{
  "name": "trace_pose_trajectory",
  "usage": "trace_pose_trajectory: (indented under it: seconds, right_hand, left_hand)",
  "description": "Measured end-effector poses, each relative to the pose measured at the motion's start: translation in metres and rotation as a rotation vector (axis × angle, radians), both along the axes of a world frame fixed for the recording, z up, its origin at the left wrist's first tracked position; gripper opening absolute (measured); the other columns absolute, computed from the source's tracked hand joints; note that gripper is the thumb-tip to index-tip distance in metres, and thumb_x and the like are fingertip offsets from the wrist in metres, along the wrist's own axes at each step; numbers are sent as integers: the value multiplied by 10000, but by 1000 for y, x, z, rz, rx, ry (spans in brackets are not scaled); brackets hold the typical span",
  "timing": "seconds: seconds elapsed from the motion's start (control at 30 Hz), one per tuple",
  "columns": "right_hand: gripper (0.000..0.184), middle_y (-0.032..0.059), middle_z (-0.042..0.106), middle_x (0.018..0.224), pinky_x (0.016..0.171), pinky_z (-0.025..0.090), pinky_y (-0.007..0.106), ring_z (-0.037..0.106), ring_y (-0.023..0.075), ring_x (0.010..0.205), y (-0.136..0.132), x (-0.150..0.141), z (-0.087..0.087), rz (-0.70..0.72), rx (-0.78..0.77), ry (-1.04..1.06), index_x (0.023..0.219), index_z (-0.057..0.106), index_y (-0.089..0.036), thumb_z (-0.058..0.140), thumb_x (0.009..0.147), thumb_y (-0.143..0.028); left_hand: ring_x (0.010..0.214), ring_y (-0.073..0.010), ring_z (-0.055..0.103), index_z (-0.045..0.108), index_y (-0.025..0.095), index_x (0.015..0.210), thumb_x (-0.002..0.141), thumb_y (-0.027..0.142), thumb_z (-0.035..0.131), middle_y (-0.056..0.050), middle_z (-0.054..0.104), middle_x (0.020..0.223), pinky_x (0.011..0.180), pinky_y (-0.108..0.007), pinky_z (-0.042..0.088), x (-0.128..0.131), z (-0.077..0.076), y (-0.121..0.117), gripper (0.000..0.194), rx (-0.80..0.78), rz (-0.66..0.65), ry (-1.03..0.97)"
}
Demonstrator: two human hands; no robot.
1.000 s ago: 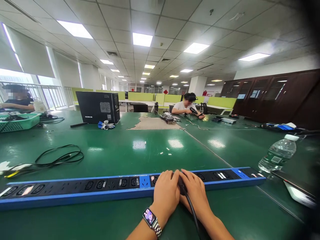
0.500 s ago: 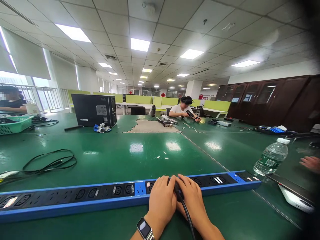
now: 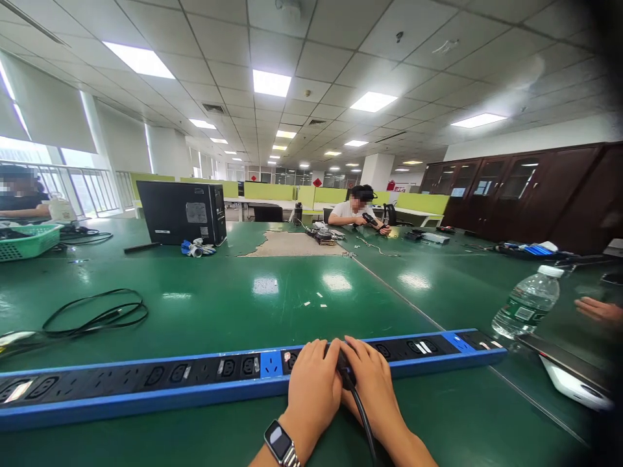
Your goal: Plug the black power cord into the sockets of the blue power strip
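Observation:
A long blue and black power strip (image 3: 209, 383) lies across the green table in front of me. My left hand (image 3: 315, 383) and my right hand (image 3: 372, 383) come together over its right half, covering some sockets. Between them both sets of fingers close round a black power plug (image 3: 346, 373), and its cable (image 3: 364, 421) runs down toward me. Whether the plug's pins are inside a socket is hidden by my hands. On my left wrist is a watch (image 3: 281, 442).
A water bottle (image 3: 528, 303) and a phone (image 3: 574, 383) are at right, near another person's hand (image 3: 601, 309). A coiled black cable (image 3: 104, 316) lies left. Behind stand a computer case (image 3: 180, 214) and a green basket (image 3: 29, 243). Another person (image 3: 357, 211) sits across the table.
My hands stay closed round the plug, with hardly any movement. The other person's hand at the right edge has shifted slightly left.

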State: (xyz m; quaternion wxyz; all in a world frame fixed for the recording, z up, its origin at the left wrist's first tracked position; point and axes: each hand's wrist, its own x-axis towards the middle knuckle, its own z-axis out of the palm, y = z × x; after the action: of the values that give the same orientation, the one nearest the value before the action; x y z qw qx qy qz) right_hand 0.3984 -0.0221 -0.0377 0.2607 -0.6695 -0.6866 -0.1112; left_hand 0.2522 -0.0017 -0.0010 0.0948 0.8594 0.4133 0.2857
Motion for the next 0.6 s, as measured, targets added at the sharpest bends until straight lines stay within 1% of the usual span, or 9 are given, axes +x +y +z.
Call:
trace_pose_trajectory:
  seconds: [0.13, 0.23, 0.3, 0.33, 0.4, 0.47, 0.5, 0.57, 0.6]
  right_hand:
    - [577, 61, 559, 1357, 1051, 365, 482, 476, 283, 1245, 0, 1, 0, 3, 1, 5, 1296, 545, -272, 614, 723, -272]
    - [567, 66, 566, 1348, 1051, 363, 485, 481, 284, 1239, 0, 0, 0, 5, 3, 5, 1282, 556, -265, 639, 723, -307]
    - [549, 73, 576, 1336, 1043, 365, 486, 490, 284, 1227, 0, -1, 2, 5, 9, 7, 1264, 571, -256, 647, 724, -315]
    - [535, 76, 580, 1330, 1039, 366, 487, 494, 285, 1221, 0, -2, 3, 0, 16, 10, 1254, 578, -252, 647, 728, -320]
    - [520, 83, 585, 1322, 1035, 358, 495, 494, 291, 1216, 0, -4, 5, -12, 32, 17, 1235, 592, -246, 656, 730, -349]
    - [547, 86, 580, 1327, 1043, 341, 503, 484, 300, 1224, -1, -5, 7, -15, 34, 27, 1236, 594, -243, 677, 720, -405]
    - [581, 86, 574, 1335, 1049, 333, 505, 475, 305, 1233, -1, -6, 7, -12, 25, 35, 1247, 588, -243, 690, 710, -442]
    - [658, 83, 560, 1353, 1054, 323, 506, 460, 312, 1248, -1, -6, 8, -6, -4, 55, 1271, 575, -246, 711, 684, -512]
    - [682, 82, 555, 1358, 1055, 321, 505, 456, 313, 1252, -1, -6, 8, -7, -16, 65, 1278, 571, -248, 715, 676, -536]
  left_hand:
    - [1186, -262, 535, 498, 168, 1351, 859, 98, 449, -116, 601, 1277, 1078, -458, 399, -1, -2, 1, 500, 9, 7, -31]
    - [1094, -246, 588, 577, 188, 1244, 859, 81, 439, -92, 665, 1151, 1016, -445, 453, 0, -4, 2, 422, 18, 0, -109]
    - [1027, -226, 619, 609, 205, 1167, 869, 83, 428, -74, 689, 1081, 960, -414, 491, 2, -2, 1, 369, 42, -35, -227]
    - [1004, -216, 630, 608, 208, 1156, 881, 96, 426, -71, 694, 1072, 931, -393, 506, 3, 0, 1, 349, 64, -46, -318]
    - [983, -202, 644, 590, 207, 1177, 910, 147, 433, -75, 696, 1088, 893, -356, 524, 1, 11, 1, 315, 107, -32, -525]
    - [981, -196, 656, 573, 202, 1209, 933, 219, 456, -80, 698, 1112, 889, -335, 526, -10, 24, 2, 301, 125, 42, -685]
    - [979, -198, 663, 572, 197, 1218, 937, 253, 468, -82, 701, 1115, 895, -332, 523, -19, 30, 4, 304, 124, 95, -727]
    - [974, -200, 675, 574, 187, 1231, 939, 313, 481, -79, 708, 1114, 903, -326, 521, -44, 36, 9, 331, 100, 195, -746]
    - [981, -203, 678, 571, 183, 1244, 938, 340, 480, -76, 710, 1115, 904, -327, 520, -58, 35, 12, 355, 84, 235, -735]
